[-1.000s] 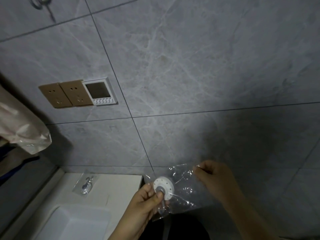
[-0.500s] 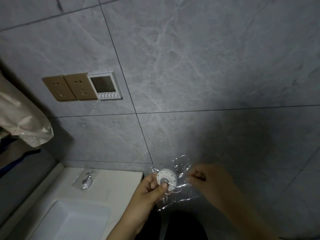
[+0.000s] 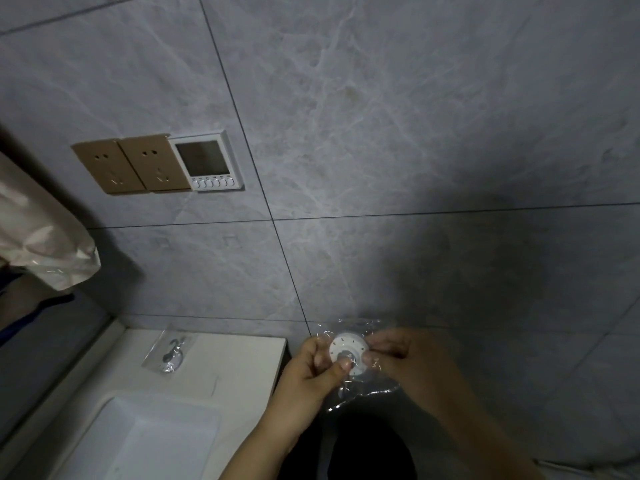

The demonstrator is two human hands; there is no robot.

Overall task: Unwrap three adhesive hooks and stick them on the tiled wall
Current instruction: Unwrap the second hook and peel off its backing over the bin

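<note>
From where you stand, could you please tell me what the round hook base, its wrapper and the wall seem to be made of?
The hook base looks like matte white moulded plastic, with small slots round its face. The wrapper appears to be thin clear plastic film: it crinkles and glints. The wall looks like grey marble-patterned tile, probably ceramic or stone, with pale veins, dark grout lines and a soft sheen.

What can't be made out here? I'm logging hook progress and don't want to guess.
- Hook, head view: only its round white base shows; left hand thumb and crinkled wrapper cover the rest.
- Right hand fingertips: dim and in shadow, so the exact grip on the wrapper is unclear.
- Second packet on the counter: too small and glary to read its contents fully.
- Wall: cut off by the frame edges, so any stuck hooks are unseen.
</note>
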